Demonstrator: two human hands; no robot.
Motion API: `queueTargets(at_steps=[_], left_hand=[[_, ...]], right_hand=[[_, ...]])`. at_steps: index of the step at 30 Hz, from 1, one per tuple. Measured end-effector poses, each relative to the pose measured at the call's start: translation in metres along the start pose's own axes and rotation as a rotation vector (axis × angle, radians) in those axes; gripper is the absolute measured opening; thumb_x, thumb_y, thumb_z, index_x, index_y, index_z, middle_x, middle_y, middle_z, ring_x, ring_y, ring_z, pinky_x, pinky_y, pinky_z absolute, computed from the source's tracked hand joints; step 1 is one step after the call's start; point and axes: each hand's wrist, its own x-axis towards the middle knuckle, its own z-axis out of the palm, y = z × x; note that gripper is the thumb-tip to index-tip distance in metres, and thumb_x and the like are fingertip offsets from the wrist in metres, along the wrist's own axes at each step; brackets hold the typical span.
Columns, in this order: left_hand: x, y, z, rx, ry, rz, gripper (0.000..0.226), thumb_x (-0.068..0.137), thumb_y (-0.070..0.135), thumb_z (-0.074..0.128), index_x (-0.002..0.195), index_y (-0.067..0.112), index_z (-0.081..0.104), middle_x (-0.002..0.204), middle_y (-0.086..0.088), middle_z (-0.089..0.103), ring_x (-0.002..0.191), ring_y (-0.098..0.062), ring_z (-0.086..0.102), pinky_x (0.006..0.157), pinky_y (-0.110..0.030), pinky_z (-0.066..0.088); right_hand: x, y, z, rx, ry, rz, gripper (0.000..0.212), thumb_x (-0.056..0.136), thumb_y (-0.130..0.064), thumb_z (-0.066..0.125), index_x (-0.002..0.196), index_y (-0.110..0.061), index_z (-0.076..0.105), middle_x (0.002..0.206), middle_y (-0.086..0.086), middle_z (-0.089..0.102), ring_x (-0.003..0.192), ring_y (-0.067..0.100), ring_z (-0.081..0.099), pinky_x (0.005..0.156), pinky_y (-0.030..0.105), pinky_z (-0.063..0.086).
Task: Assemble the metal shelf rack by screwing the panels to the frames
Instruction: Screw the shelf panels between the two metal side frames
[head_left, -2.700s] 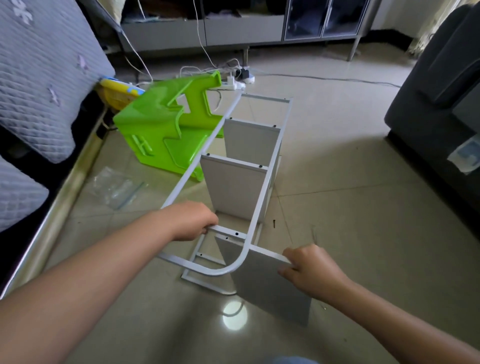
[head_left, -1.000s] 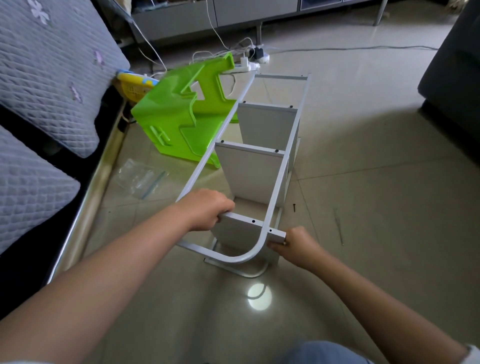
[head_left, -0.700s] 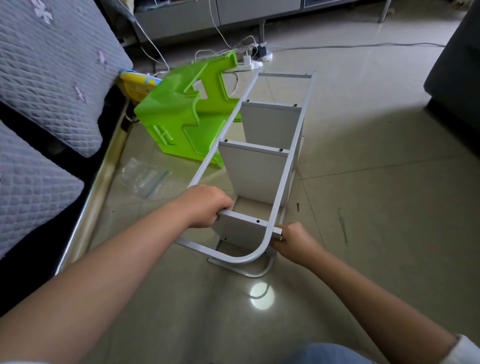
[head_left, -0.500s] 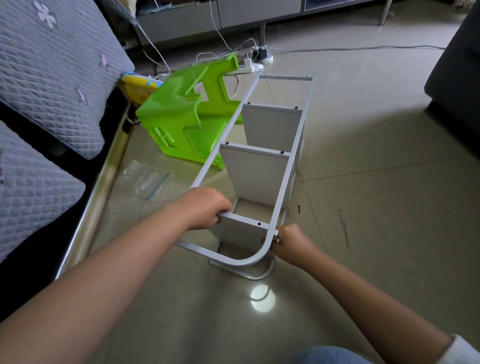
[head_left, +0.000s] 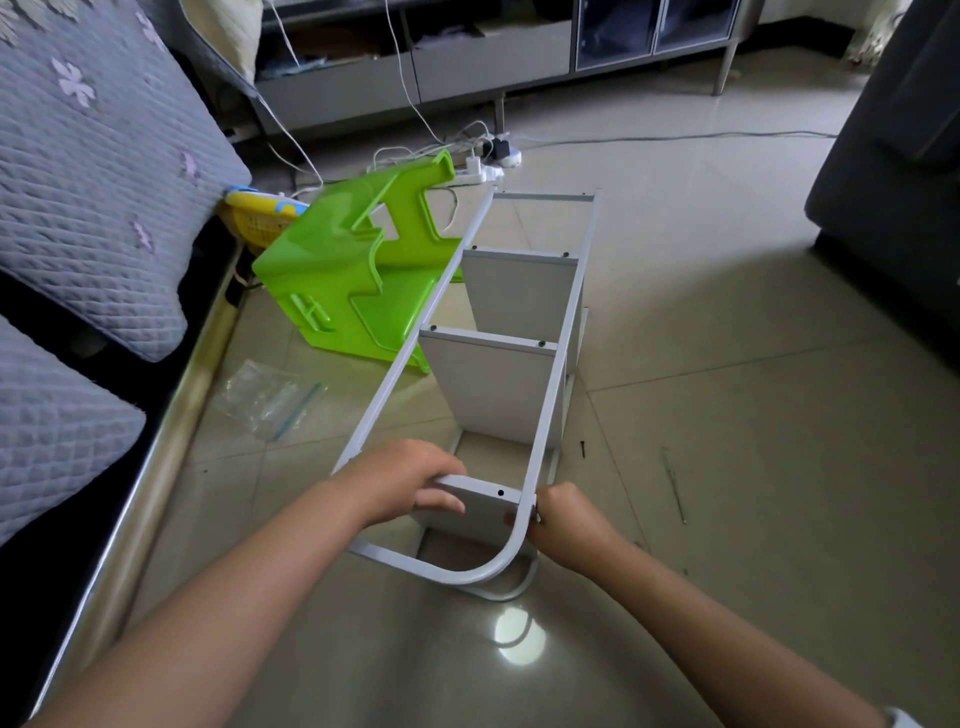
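Gripping the nearest white metal shelf panel (head_left: 480, 506) at lower centre of the frame, a person's left hand (head_left: 410, 480) curls its fingers over the panel's top edge at its left end, thumb lying across the panel's face. The right hand (head_left: 563, 519) closes around the panel's right end where it meets the white tubular metal frame (head_left: 558, 364), one fingertip showing through on the inner side of the tube. That frame, rounded at its near corner, runs from lower centre up toward the middle of the picture, with the half-built rack lying on its side on the glossy beige tiled floor (head_left: 727, 441). Two more white panels stand between the frame rails: a middle panel (head_left: 493, 384) and a far panel (head_left: 519, 291), each showing dark screw heads along its top edge. A second white frame (head_left: 511, 590) lies beneath, against the floor.

Just left of the rack, a bright green plastic stool (head_left: 358, 270) lies tipped over. A clear plastic bag (head_left: 265, 397) rests on the tiles at centre left, beside the grey quilted sofa cushions (head_left: 93, 171) filling the left edge. A small dark screw (head_left: 584, 449) and a thin metal tool (head_left: 674, 486) lie on the floor right of the rack. A white power strip with plugs (head_left: 488, 163) sits at upper centre.
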Motion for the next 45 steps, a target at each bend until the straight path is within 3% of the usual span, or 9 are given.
queueTargets(at_steps=[4, 8, 11, 14, 20, 30, 37, 42, 45], left_hand=[[0.005, 0.008, 0.009, -0.001, 0.201, 0.100, 0.062, 0.075, 0.066, 0.035, 0.103, 0.019, 0.066, 0.101, 0.006, 0.064, 0.095, -0.011, 0.058, 0.071, -0.017, 0.033], [0.008, 0.009, 0.019, 0.096, 0.398, 0.248, 0.037, 0.078, 0.048, 0.041, 0.069, 0.022, 0.066, 0.062, 0.011, 0.061, 0.056, -0.011, 0.060, 0.046, -0.015, 0.031], [0.007, 0.011, 0.018, 0.021, 0.313, 0.204, 0.059, 0.076, 0.057, 0.028, 0.084, 0.014, 0.068, 0.078, 0.000, 0.067, 0.075, -0.019, 0.063, 0.059, -0.022, 0.040], [0.009, 0.010, 0.020, 0.025, 0.309, 0.165, 0.079, 0.067, 0.065, 0.013, 0.097, 0.013, 0.065, 0.093, -0.003, 0.066, 0.091, -0.023, 0.059, 0.066, -0.024, 0.033], [0.011, 0.011, 0.015, -0.017, 0.169, 0.119, 0.049, 0.083, 0.055, 0.039, 0.101, 0.016, 0.064, 0.097, -0.001, 0.063, 0.094, -0.017, 0.055, 0.066, -0.023, 0.028], [0.011, 0.010, 0.015, 0.014, 0.193, 0.102, 0.051, 0.081, 0.056, 0.039, 0.104, 0.018, 0.065, 0.101, 0.001, 0.065, 0.097, -0.016, 0.056, 0.070, -0.026, 0.034], [0.009, 0.007, 0.020, 0.062, 0.283, 0.123, 0.084, 0.063, 0.071, 0.008, 0.102, 0.020, 0.063, 0.098, 0.004, 0.064, 0.095, -0.018, 0.057, 0.071, -0.027, 0.041], [0.010, 0.008, 0.023, 0.142, 0.342, 0.166, 0.079, 0.068, 0.064, 0.008, 0.095, 0.013, 0.063, 0.091, -0.002, 0.064, 0.091, -0.023, 0.059, 0.073, -0.027, 0.038], [0.011, 0.009, 0.027, 0.247, 0.424, 0.224, 0.047, 0.078, 0.051, 0.031, 0.069, 0.016, 0.061, 0.064, 0.003, 0.058, 0.061, -0.018, 0.061, 0.051, -0.026, 0.043]], right_hand=[[0.001, 0.001, 0.000, -0.003, -0.009, 0.001, 0.028, 0.090, -0.024, 0.054, 0.102, -0.002, 0.067, 0.100, 0.018, 0.067, 0.093, 0.031, 0.062, 0.080, 0.036, 0.050], [0.003, 0.001, 0.004, -0.037, -0.006, 0.019, 0.027, 0.090, -0.025, 0.052, 0.103, -0.006, 0.066, 0.101, 0.015, 0.067, 0.092, 0.030, 0.063, 0.075, 0.031, 0.049], [0.004, -0.001, 0.009, -0.030, -0.004, 0.053, 0.024, 0.090, -0.022, 0.052, 0.105, -0.008, 0.066, 0.103, 0.013, 0.067, 0.093, 0.029, 0.063, 0.075, 0.031, 0.049], [0.004, -0.005, 0.012, -0.028, -0.026, 0.047, 0.026, 0.092, -0.020, 0.049, 0.107, -0.008, 0.065, 0.104, 0.013, 0.067, 0.097, 0.030, 0.063, 0.081, 0.035, 0.052], [0.003, -0.004, 0.007, 0.019, -0.053, 0.054, 0.024, 0.091, -0.020, 0.051, 0.104, -0.006, 0.066, 0.102, 0.015, 0.067, 0.093, 0.029, 0.064, 0.080, 0.035, 0.053], [-0.003, -0.006, 0.002, -0.012, -0.032, 0.075, 0.028, 0.093, -0.021, 0.047, 0.107, -0.003, 0.064, 0.104, 0.016, 0.066, 0.094, 0.031, 0.062, 0.079, 0.036, 0.050], [-0.021, -0.012, -0.009, -0.003, 0.086, 0.104, 0.028, 0.090, -0.020, 0.047, 0.109, -0.006, 0.062, 0.105, 0.013, 0.066, 0.096, 0.030, 0.061, 0.081, 0.035, 0.052], [-0.052, -0.020, -0.014, 0.111, 0.217, 0.077, 0.028, 0.093, -0.015, 0.042, 0.091, -0.003, 0.067, 0.089, 0.015, 0.068, 0.081, 0.028, 0.060, 0.067, 0.031, 0.047], [-0.052, -0.029, -0.016, 0.056, 0.210, 0.046, 0.039, 0.097, -0.020, 0.037, 0.059, -0.013, 0.044, 0.078, 0.011, 0.058, 0.071, 0.024, 0.051, 0.055, 0.027, 0.035]])
